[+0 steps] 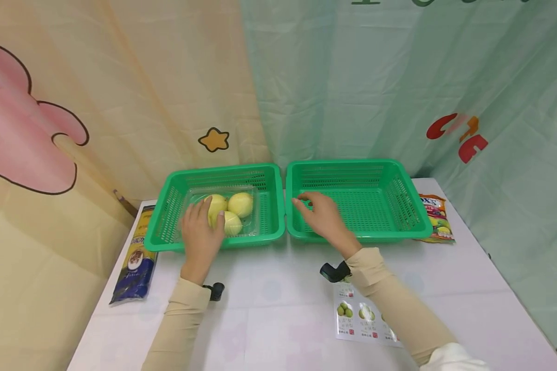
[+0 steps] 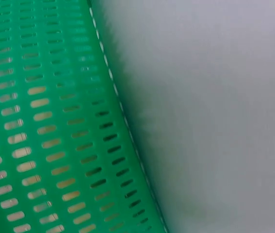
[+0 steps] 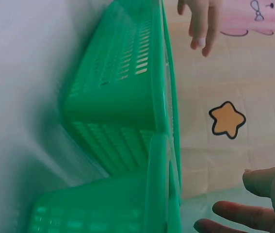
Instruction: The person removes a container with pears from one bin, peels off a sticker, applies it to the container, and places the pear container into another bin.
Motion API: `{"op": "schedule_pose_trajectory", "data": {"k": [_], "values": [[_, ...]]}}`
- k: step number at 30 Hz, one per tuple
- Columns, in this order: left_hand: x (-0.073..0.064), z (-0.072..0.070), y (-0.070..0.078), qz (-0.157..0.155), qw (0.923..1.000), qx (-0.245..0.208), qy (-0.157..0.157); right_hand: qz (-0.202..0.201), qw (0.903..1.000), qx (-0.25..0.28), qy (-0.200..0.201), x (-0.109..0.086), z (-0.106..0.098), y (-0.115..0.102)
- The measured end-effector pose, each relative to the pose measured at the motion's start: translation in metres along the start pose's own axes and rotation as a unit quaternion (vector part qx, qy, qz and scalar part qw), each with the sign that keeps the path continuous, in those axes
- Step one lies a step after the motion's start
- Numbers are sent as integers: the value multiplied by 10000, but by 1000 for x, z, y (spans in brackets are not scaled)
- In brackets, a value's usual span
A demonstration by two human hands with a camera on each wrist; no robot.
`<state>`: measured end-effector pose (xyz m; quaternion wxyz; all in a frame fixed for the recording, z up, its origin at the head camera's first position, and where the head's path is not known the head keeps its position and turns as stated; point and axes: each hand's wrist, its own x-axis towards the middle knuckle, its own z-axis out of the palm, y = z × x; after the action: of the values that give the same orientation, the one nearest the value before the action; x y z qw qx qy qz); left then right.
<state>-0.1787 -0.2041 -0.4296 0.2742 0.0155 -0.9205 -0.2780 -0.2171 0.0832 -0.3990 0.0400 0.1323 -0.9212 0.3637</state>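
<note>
Three pale yellow-green round fruits (image 1: 240, 205) sit in a clear plastic tray (image 1: 250, 226) inside the left green basket (image 1: 280, 206). My left hand (image 1: 200, 232) is over the tray's left side, its fingers loosely spread and overlapping the fruit in the head view. In the right wrist view, the fingers of this hand (image 3: 202, 22) hang above the basket's rim with nothing between them. My right hand (image 1: 322, 214) hovers over the left part of the right green basket (image 1: 366, 206), thumb and fingers apart and holding nothing. That basket contains no items.
A blue and yellow packet (image 1: 136, 257) lies left of the baskets, and an orange snack bag (image 1: 436, 219) is at the right. Beneath my right forearm lies a sheet of fruit stickers (image 1: 353, 314). A curtain (image 1: 306, 93) hangs behind the table (image 1: 260, 319).
</note>
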Motion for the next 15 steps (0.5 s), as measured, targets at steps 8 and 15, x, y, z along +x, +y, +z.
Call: {"op": "schedule_pose_trajectory", "data": {"k": [8,15], "values": [[3,-8,-16,-167,9995,29,257,-184,9996,196,-67,8,13,-16],[5,-16,-25,-449,9985,69,298,-224,9991,295,-194,14,25,-28]]}}
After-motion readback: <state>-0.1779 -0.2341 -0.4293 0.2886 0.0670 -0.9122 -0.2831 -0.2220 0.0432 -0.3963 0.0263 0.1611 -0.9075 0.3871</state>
